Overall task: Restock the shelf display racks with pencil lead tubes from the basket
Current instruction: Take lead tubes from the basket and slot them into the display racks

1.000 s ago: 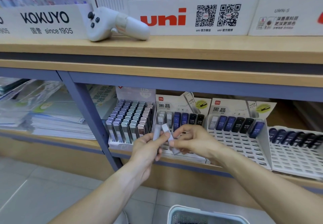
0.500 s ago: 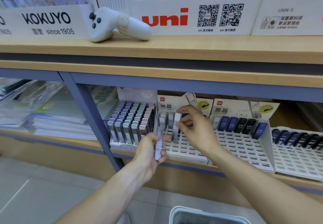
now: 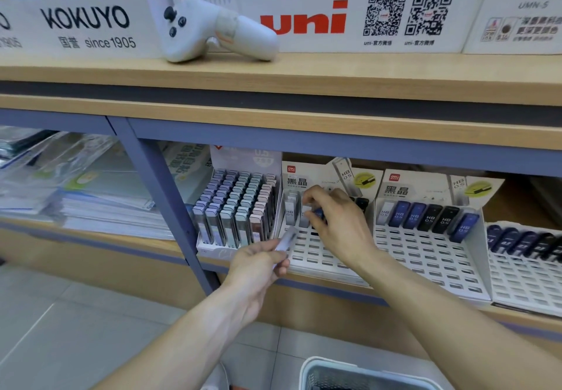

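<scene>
My left hand grips a pale grey lead tube, tilted up to the right, just in front of the middle white slotted rack. My right hand is at the top row of that rack, its fingertips pinching a grey tube standing beside another grey HB 0.5 tube. Blue and black tubes behind the hand are mostly hidden. The white basket shows at the bottom edge, below my right forearm.
A full box of pastel lead tubes stands left of the rack. Two more slotted racks with blue and black tubes sit to the right. A blue shelf post and stacked papers are left. A white controller lies on the upper shelf.
My right hand has carried one grey tube from my left hand up to the rack's top row. My left hand has stayed low in front, its remaining tube now tilted.
</scene>
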A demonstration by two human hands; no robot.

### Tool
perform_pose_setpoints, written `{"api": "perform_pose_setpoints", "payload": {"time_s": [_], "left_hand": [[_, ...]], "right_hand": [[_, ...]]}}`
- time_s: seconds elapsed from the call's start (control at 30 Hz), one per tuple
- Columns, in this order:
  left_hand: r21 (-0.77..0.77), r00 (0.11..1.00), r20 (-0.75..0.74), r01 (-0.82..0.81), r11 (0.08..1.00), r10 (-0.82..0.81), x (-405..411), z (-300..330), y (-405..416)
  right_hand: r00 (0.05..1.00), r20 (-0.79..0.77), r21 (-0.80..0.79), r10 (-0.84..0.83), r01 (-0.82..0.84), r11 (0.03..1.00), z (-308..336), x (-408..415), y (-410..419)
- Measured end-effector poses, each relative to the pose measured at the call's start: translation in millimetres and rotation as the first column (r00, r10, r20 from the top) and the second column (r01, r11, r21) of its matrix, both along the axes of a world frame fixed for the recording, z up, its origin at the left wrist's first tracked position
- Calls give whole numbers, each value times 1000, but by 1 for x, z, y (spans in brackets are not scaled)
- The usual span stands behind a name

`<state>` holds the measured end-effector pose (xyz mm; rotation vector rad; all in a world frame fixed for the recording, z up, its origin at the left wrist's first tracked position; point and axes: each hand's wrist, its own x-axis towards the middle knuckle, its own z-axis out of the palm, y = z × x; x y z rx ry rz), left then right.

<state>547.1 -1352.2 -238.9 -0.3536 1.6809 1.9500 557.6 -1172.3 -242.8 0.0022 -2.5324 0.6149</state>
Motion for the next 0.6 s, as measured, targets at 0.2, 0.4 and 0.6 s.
{"api": "perform_pose_setpoints", "payload": {"time_s": [0.2,0.4,0.6], "left_hand": [[-29,994,-69,-91,995,89,3,3,-3],[19,986,-111,-120,993,121,7,7,1],[138,994,-110,10,990,5,15,14,9]], "right_hand": [[998,-34,147,-55,60,987,-5,-7,1],[996,-68,-46,-51,48,998,8,3,0],[976,150,-505,157,-61,861,20,21,-5]]}}
